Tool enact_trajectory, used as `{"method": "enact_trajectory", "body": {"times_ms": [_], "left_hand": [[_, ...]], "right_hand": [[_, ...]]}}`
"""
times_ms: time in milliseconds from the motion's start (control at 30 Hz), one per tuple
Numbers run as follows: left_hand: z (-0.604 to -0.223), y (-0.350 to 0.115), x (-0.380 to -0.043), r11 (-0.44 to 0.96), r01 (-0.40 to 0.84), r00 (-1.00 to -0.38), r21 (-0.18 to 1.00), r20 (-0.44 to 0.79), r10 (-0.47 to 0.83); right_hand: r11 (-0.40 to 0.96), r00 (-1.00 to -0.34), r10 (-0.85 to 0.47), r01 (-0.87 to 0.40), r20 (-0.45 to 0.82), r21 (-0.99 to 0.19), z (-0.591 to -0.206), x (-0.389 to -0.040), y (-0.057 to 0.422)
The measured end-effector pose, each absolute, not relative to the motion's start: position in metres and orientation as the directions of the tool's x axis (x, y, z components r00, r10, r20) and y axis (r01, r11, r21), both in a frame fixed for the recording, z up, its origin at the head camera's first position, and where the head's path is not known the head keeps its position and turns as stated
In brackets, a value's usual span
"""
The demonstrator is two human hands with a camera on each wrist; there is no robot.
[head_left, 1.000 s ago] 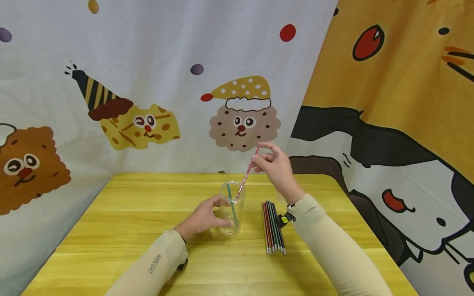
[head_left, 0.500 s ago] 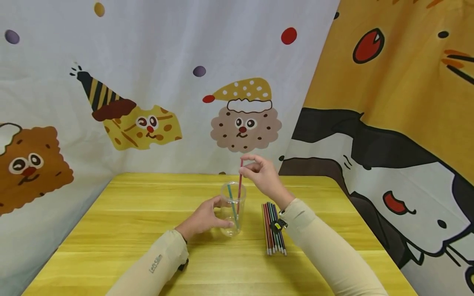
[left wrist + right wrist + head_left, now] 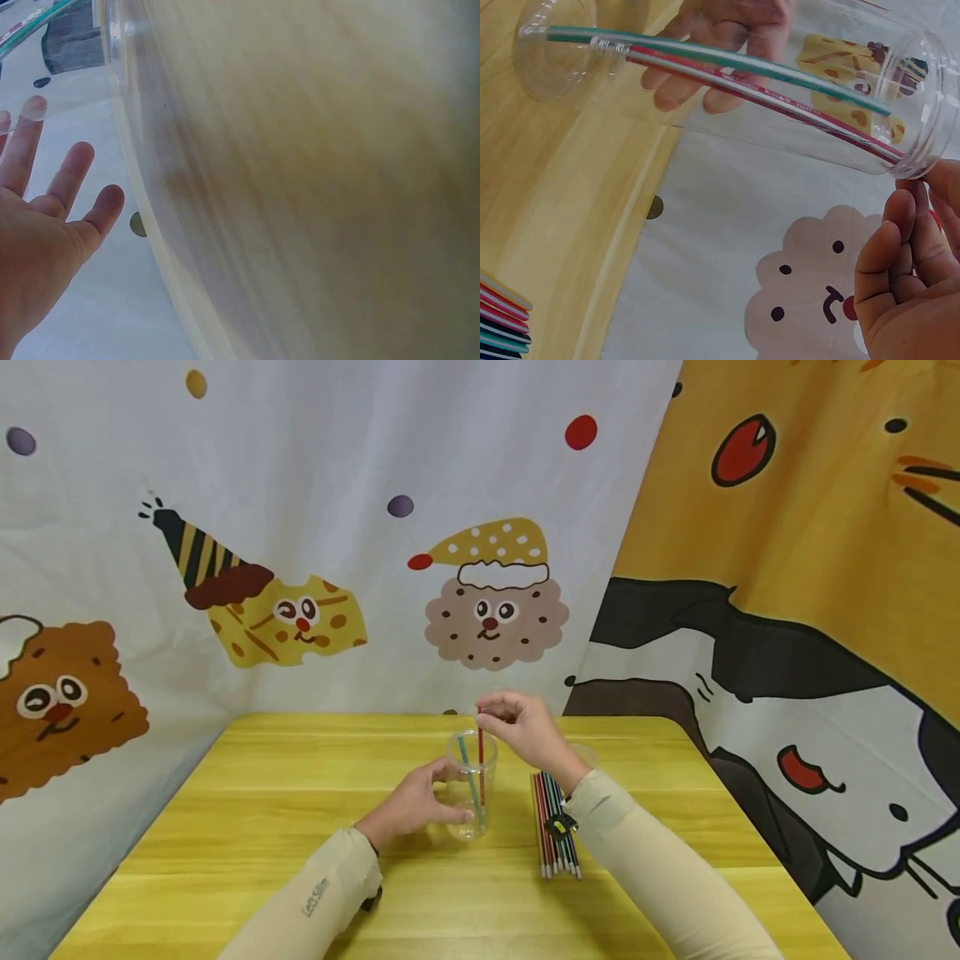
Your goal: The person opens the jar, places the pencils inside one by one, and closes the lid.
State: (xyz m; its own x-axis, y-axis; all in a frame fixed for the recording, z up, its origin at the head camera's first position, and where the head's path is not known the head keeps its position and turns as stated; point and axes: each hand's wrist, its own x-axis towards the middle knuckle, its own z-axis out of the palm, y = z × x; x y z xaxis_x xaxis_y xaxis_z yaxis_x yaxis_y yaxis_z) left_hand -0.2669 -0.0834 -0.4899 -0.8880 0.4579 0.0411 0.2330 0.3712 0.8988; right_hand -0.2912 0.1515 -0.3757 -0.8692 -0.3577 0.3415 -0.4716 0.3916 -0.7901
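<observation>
A clear plastic cup (image 3: 459, 777) stands on the wooden table, steadied by my left hand (image 3: 408, 802), whose thumb and fingers go round its lower side. Inside it leans a green pencil (image 3: 468, 764). My right hand (image 3: 525, 727), above the rim, pinches the top of a red pencil (image 3: 481, 756) between thumb and fingertips. Most of that pencil is inside the cup; in the right wrist view its eraser end (image 3: 609, 47) is near the cup's bottom. The left wrist view shows the left hand's fingers (image 3: 71, 176) spread, with the cup partly cut off at the top.
Right of the cup lies a row of several coloured pencils (image 3: 551, 843), partly under the right wrist, erasers towards me. A clear round rim (image 3: 588, 752) shows behind the right wrist. Beyond the yellow table (image 3: 300, 777) hangs a cartoon-printed curtain (image 3: 315, 527).
The right hand has moved left and down, bringing the red pencil from a slant at the rim to nearly upright and deeper in the cup. The left hand stays on the cup.
</observation>
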Motion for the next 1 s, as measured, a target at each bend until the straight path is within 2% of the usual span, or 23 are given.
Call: {"method": "enact_trajectory", "body": {"times_ms": [533, 1000], "left_hand": [[-0.489, -0.0828, -0.2664, 0.373, 0.224, -0.89, 0.9, 0.033, 0.455], [-0.4895, -0.0827, -0.2663, 0.38, 0.245, -0.886, 0.892, 0.047, 0.461]], "right_hand": [[0.432, -0.87, -0.363, -0.475, 0.334, -0.767, -0.3802, -0.2888, 0.1574], [0.497, -0.831, -0.455, -0.534, 0.318, -0.684, -0.3796, -0.2872, 0.1538]]}}
